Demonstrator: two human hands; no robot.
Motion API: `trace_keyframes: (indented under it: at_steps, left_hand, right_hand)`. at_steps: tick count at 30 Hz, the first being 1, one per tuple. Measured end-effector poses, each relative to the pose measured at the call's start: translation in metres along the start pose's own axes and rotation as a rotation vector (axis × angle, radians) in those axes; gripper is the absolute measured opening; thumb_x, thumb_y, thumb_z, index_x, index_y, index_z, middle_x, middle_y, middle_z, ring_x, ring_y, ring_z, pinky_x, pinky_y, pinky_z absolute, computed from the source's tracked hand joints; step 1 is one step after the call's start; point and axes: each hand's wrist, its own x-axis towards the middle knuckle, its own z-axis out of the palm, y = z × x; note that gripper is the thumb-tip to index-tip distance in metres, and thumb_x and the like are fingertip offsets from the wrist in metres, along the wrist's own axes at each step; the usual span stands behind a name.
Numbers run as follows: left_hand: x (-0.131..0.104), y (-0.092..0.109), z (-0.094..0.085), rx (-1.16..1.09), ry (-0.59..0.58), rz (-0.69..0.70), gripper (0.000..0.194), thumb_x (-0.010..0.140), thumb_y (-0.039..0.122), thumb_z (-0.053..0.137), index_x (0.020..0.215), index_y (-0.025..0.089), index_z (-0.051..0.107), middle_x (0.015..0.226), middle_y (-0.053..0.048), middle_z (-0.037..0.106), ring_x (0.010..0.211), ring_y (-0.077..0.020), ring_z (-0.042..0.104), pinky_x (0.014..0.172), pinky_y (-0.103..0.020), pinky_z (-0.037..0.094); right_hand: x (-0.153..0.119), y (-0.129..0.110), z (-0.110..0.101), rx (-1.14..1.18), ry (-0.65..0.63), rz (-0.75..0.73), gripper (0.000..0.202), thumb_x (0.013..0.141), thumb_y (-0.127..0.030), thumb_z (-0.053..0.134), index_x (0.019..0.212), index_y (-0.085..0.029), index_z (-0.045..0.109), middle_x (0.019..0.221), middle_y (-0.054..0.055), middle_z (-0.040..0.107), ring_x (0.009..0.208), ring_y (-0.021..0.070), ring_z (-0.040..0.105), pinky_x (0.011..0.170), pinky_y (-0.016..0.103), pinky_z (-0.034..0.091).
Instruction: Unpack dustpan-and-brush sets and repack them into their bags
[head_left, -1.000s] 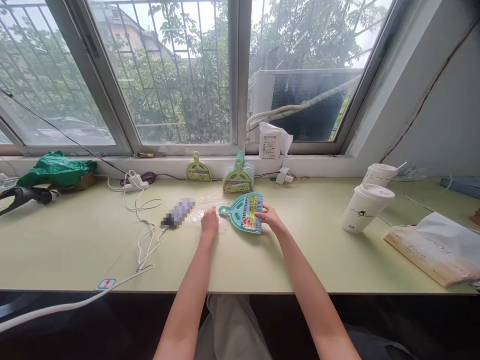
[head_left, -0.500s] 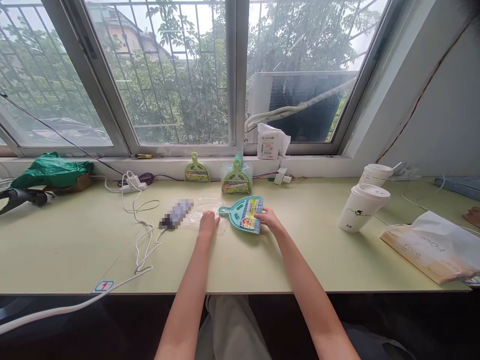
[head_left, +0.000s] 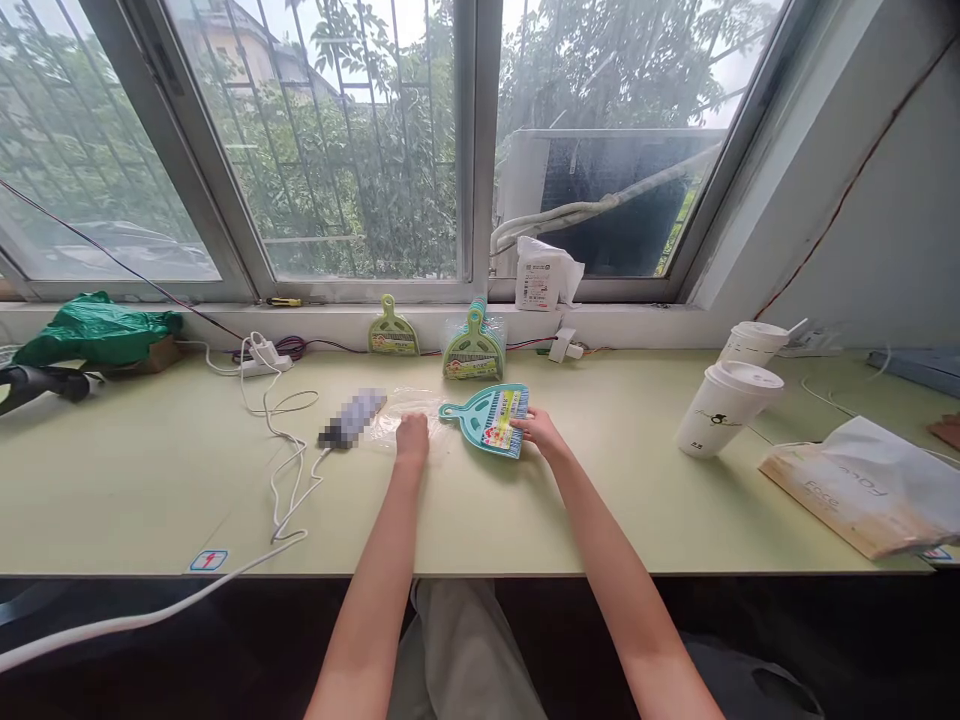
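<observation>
A teal mini dustpan (head_left: 474, 420) with a colourful printed label and blue bristles along its wide edge is held just above the table, its handle pointing left. Gripping that wide edge from the right is my right hand (head_left: 541, 432), thumb and fingers closed on it. My left hand (head_left: 412, 438) is curled shut over a clear plastic bag (head_left: 390, 405), left of the dustpan's handle and pinching the film. The bag spreads flat and crumpled on the table, part of it reaching under the handle. My left fingertips are hidden behind the hand.
Green dustpans (head_left: 474, 350) stand stacked at the back, with another green dustpan (head_left: 392, 330) beside them. A blurred phone (head_left: 352, 418) on a white cable (head_left: 289, 480) lies left. Paper cups (head_left: 727, 410) and a tissue pack (head_left: 847, 490) sit at the right.
My left hand has shifted slightly left, away from the dustpan's handle, with film stretching between. The right hand keeps its hold on the dustpan. The whole view has shifted slightly.
</observation>
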Motion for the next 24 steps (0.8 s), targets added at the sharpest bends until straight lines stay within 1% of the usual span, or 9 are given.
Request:
trace_keyframes:
  at_steps: [2,4,8,10,12,15,18,21,24]
  left_hand:
    - [0.000,0.000,-0.001,0.024,-0.011,-0.022,0.022,0.086,0.008,0.047,0.094,0.010,0.067,0.099,-0.019,0.065,0.104,-0.0290,0.059,0.083,-0.033,0.048]
    - [0.001,-0.001,-0.003,0.020,0.021,-0.056,0.027,0.090,0.010,0.041,0.094,0.009,0.068,0.097,-0.019,0.065,0.100,-0.0288,0.061,0.081,-0.034,0.047]
    - [0.001,-0.002,-0.005,-0.094,0.192,-0.073,0.035,0.094,0.016,0.035,0.088,0.010,0.069,0.088,-0.018,0.066,0.090,-0.0287,0.062,0.078,-0.036,0.046]
    - [0.001,-0.001,-0.004,-0.165,0.271,-0.043,0.034,0.093,0.017,0.037,0.088,0.012,0.070,0.087,-0.017,0.066,0.091,-0.0291,0.061,0.078,-0.036,0.046]
    - [0.001,0.001,-0.002,-0.221,0.332,-0.013,0.032,0.093,0.018,0.040,0.089,0.013,0.071,0.088,-0.017,0.066,0.092,-0.0295,0.060,0.078,-0.037,0.046]
    - [0.000,0.003,-0.001,-0.284,0.392,0.033,0.029,0.092,0.018,0.042,0.092,0.013,0.071,0.090,-0.016,0.066,0.092,-0.0288,0.060,0.079,-0.037,0.047]
    - [0.001,0.003,-0.001,-0.338,0.432,0.036,0.029,0.093,0.020,0.043,0.093,0.014,0.071,0.091,-0.014,0.067,0.088,-0.0268,0.060,0.079,-0.037,0.046]
    - [0.001,0.001,-0.003,-0.354,0.466,-0.028,0.028,0.093,0.021,0.043,0.093,0.016,0.071,0.092,-0.013,0.067,0.088,-0.0266,0.060,0.077,-0.036,0.046]
    - [0.000,0.001,-0.004,-0.336,0.477,-0.102,0.026,0.093,0.024,0.047,0.091,0.018,0.071,0.094,-0.013,0.069,0.094,-0.0288,0.059,0.073,-0.036,0.045]
  right_hand:
    - [-0.001,0.000,0.001,0.010,-0.003,0.000,0.028,0.062,-0.004,0.074,0.087,-0.016,0.067,0.085,0.008,0.075,0.085,0.0255,0.072,0.075,0.037,0.061]
    - [-0.002,-0.001,0.003,0.009,-0.023,0.000,0.028,0.063,-0.004,0.074,0.087,-0.016,0.066,0.083,0.007,0.075,0.082,0.0245,0.073,0.073,0.036,0.061]
    - [-0.005,0.001,0.011,-0.006,-0.116,-0.030,0.031,0.063,-0.009,0.077,0.092,-0.016,0.066,0.083,0.007,0.075,0.078,0.0227,0.072,0.068,0.034,0.060]
    - [-0.007,0.003,0.017,0.005,-0.155,-0.062,0.034,0.063,-0.012,0.078,0.095,-0.017,0.065,0.082,0.006,0.075,0.077,0.0221,0.072,0.068,0.034,0.060]
    - [-0.010,0.006,0.025,0.032,-0.164,-0.098,0.036,0.064,-0.016,0.080,0.097,-0.018,0.064,0.082,0.005,0.075,0.077,0.0220,0.072,0.070,0.035,0.060]
    - [-0.014,0.009,0.037,0.068,-0.140,-0.138,0.037,0.066,-0.019,0.080,0.098,-0.019,0.063,0.083,0.005,0.075,0.077,0.0223,0.072,0.073,0.037,0.061]
    - [-0.017,0.010,0.041,0.093,-0.087,-0.140,0.034,0.068,-0.018,0.077,0.099,-0.019,0.062,0.085,0.005,0.075,0.078,0.0224,0.073,0.075,0.039,0.061]
    - [-0.016,0.007,0.036,0.136,0.010,-0.124,0.029,0.071,-0.012,0.073,0.097,-0.018,0.062,0.089,0.007,0.075,0.081,0.0224,0.073,0.078,0.038,0.061]
    - [-0.013,0.003,0.027,0.173,0.094,-0.102,0.026,0.073,-0.009,0.070,0.097,-0.017,0.063,0.092,0.008,0.075,0.083,0.0224,0.073,0.079,0.038,0.061]
